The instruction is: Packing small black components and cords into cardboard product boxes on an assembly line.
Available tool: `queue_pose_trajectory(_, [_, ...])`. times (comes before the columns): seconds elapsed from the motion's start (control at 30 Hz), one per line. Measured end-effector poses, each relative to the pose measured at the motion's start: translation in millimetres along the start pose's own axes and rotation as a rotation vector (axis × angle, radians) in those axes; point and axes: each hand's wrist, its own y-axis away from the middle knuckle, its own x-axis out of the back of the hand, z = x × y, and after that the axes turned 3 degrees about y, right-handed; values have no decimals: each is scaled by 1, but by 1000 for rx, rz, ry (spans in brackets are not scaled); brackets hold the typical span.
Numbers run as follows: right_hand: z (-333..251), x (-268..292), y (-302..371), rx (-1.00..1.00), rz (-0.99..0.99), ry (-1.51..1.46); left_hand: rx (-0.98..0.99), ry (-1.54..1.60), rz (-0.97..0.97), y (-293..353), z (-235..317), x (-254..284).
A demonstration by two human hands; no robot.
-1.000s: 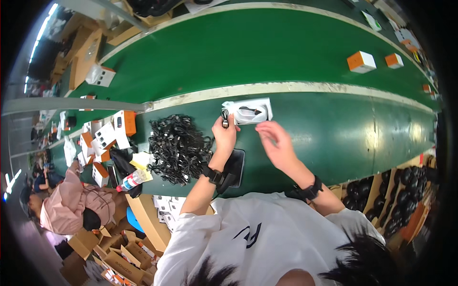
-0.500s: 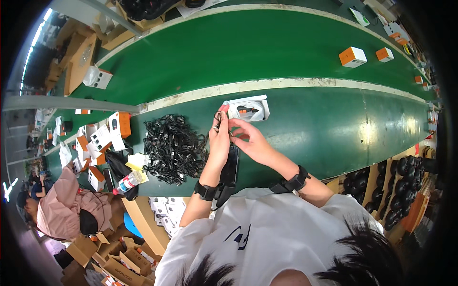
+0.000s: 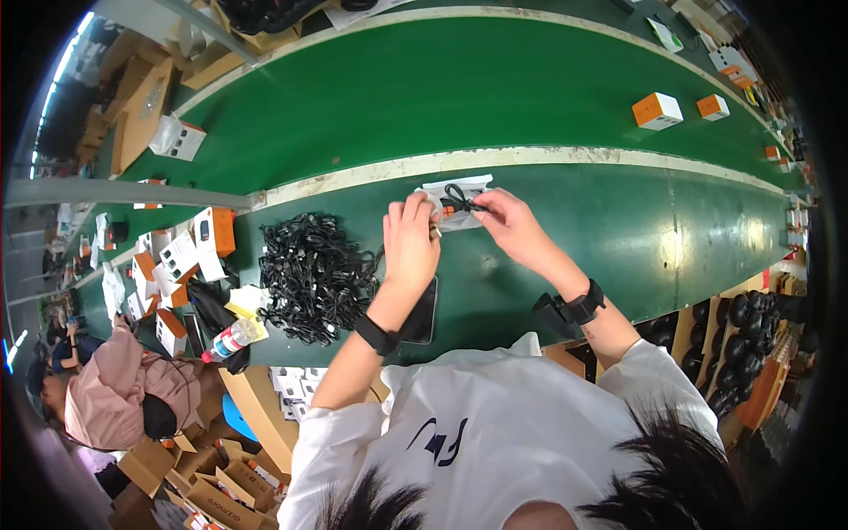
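Note:
A small open white box (image 3: 478, 182) with a clear plastic bag and a dark, orange-marked item (image 3: 448, 211) inside lies on the green table ahead of me. A looped black cable (image 3: 456, 193) is over it. My right hand (image 3: 515, 228) pinches the cable at the box's right side. My left hand (image 3: 412, 240) curls at the box's left edge, its fingers closed on the cable's other end, where a metal plug tip (image 3: 435, 232) shows. Left of that hand lies a large pile of black cables (image 3: 309, 278). A dark phone (image 3: 424, 316) lies near my left wrist.
Orange-and-white boxes (image 3: 215, 231), a bottle (image 3: 231, 339) and yellow paper (image 3: 247, 305) crowd the table's left end. Two more boxes (image 3: 658, 111) sit on the green surface beyond the pale ledge (image 3: 565, 157). A person in pink (image 3: 132, 384) is at the left, above open cartons (image 3: 225, 499).
My hands have moved apart, the right one going right, and the cable has come over the box. My left hand has turned knuckles up. The phone is less covered by my arm.

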Motion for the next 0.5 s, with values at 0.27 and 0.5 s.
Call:
queue_pose_trajectory(0.27, [-6,-2,-6,69,45,539,-163,-657,-410,-25,8,2])
queue_pose_trajectory(0.5, [20,-12,-13,279,36,499,-275,-591,-396,-11,8,-16])
